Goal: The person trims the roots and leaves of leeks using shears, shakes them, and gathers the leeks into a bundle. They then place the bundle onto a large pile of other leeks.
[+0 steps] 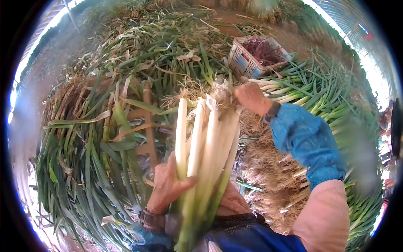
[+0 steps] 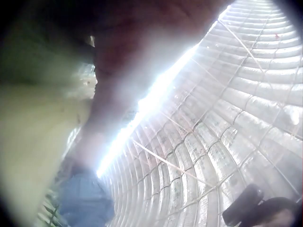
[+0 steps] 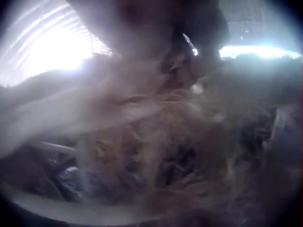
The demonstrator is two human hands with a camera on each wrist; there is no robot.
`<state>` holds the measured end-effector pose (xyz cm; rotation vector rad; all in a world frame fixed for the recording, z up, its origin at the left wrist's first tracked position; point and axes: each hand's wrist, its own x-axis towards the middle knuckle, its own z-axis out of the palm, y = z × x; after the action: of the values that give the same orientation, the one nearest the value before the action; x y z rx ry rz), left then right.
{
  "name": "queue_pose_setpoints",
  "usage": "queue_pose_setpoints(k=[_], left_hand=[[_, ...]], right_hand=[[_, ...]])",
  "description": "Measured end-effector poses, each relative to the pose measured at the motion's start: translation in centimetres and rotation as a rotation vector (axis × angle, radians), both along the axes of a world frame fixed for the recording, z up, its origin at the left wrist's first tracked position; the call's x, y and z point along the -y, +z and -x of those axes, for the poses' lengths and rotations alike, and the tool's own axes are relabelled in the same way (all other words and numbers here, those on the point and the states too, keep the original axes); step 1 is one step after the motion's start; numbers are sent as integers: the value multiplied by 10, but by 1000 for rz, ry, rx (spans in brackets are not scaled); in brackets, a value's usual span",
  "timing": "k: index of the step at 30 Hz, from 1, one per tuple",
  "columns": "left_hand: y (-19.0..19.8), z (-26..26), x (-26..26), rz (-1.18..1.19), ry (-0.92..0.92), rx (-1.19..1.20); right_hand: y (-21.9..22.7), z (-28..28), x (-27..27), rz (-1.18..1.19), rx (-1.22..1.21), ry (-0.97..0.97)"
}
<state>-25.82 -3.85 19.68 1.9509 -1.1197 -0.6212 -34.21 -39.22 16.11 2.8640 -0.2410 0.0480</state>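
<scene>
In the head view my left hand [image 1: 170, 180] grips a bunch of leeks [image 1: 203, 143] around the lower part of their white stalks, with the thumb across the front. The bunch stands nearly upright, root ends up and green leaves down by my lap. My right hand [image 1: 253, 99] is curled at the root end on the bunch's right side, its fingers against the roots [image 1: 221, 89] of the rightmost leeks. Pale stalks loom blurred beside the left hand in the left wrist view. Roots and a stalk [image 3: 52, 118] show under the right hand in the smeared right wrist view.
Leeks with long green leaves [image 1: 96, 168] are heaped on the left. Stripped leaves [image 1: 155, 46] cover the ground ahead. A white plastic crate [image 1: 236, 52] stands beyond my right hand. More leeks [image 1: 319, 92] lie to the right, above a mass of brown roots [image 1: 268, 176].
</scene>
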Motion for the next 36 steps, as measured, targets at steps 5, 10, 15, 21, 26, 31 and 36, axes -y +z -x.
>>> queue_pose_setpoints(k=[5,10,15,21,26,31,36], left_hand=[[-19,-5,2,60,42,-169],[-5,-8,-6,-12,24,-31],[-6,-9,0,5,-1,-7],[-11,-7,-4,54,-5,146],[-9,-12,-3,34,-32,141],[-5,-11,-1,1,-5,187],[-7,-8,-3,-85,-122,62]], right_hand=[[-25,-34,35,74,118,-78],[60,-42,107,63,228,-455],[38,-56,-17,-641,-141,122],[37,-54,-66,-273,-237,114],[34,-79,40,-2,34,-89],[61,-81,52,-118,-381,359],[33,-70,-25,-524,-443,-128]])
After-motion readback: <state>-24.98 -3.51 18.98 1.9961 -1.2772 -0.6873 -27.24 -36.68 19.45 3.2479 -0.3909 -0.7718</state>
